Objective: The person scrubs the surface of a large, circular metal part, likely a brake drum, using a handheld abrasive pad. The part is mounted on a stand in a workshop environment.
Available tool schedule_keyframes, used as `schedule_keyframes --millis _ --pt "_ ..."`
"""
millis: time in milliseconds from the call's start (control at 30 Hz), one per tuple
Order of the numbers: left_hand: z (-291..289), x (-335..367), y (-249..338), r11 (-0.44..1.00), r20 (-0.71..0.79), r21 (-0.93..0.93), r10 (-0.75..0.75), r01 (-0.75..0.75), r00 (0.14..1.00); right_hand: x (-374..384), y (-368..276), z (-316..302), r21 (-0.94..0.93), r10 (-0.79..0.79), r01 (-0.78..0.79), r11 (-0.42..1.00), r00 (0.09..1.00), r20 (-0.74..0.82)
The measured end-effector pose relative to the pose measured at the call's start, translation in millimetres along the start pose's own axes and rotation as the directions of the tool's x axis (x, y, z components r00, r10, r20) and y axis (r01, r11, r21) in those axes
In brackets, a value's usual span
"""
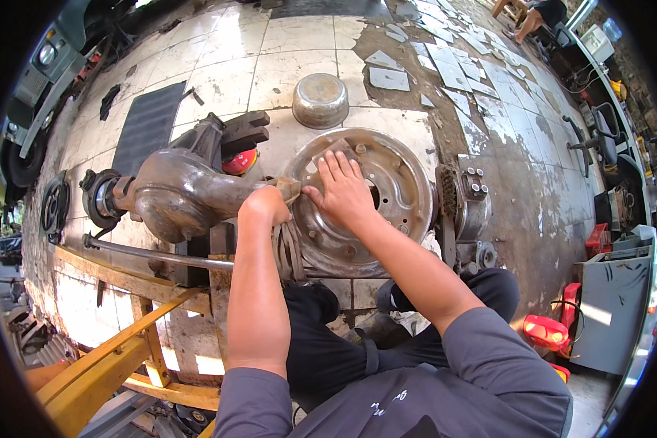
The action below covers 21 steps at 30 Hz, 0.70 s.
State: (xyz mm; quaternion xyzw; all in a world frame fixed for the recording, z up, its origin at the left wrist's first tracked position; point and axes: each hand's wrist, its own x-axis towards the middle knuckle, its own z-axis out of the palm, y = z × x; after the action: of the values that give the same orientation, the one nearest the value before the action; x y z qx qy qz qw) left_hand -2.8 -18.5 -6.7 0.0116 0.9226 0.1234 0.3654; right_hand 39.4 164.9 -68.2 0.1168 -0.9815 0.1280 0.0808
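Note:
A round metal brake backing plate point(405, 179), with holes and raised ribs, stands in front of me at the end of the axle housing point(186, 191). My right hand point(345, 191) lies flat on its upper left face, fingers stretched out and slightly apart. Under those fingertips is a brownish flat piece point(359, 148), partly covered. At the end of the axle tube, my left hand point(272, 206) is bent and closed at a brown folded cloth-like piece point(287, 188); most of its fingers are hidden. Greyish straps point(288, 248) hang just below it.
A metal drum point(320, 101) sits on the tiles beyond the plate. To the right stands a hub-like metal part point(474, 208). A yellow frame point(117, 350) and a long bar point(160, 255) lie at left. A grey cabinet point(612, 306) is at right; another person's leg point(527, 25) shows far off.

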Motion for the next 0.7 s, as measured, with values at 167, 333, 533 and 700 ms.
schedule_keyframes --millis 167,333,533,700 --pt "3 4 -3 1.0 0.0 0.017 -0.01 0.01 1.0 -9 -5 -4 -0.019 0.025 -0.025 1.0 1.0 0.002" --pt "0 2 3 0.995 0.068 0.026 -0.1 0.099 0.993 6 -7 5 -0.011 0.085 -0.085 0.996 0.996 0.001" --pt "2 3 4 0.996 0.045 0.023 -0.088 0.087 0.995 0 -2 0 -0.031 0.06 -0.059 0.998 0.998 0.008" --pt "6 5 -3 1.0 0.002 0.009 -0.011 0.011 1.0 -6 0 3 -0.021 0.037 -0.037 0.999 0.999 -0.003"
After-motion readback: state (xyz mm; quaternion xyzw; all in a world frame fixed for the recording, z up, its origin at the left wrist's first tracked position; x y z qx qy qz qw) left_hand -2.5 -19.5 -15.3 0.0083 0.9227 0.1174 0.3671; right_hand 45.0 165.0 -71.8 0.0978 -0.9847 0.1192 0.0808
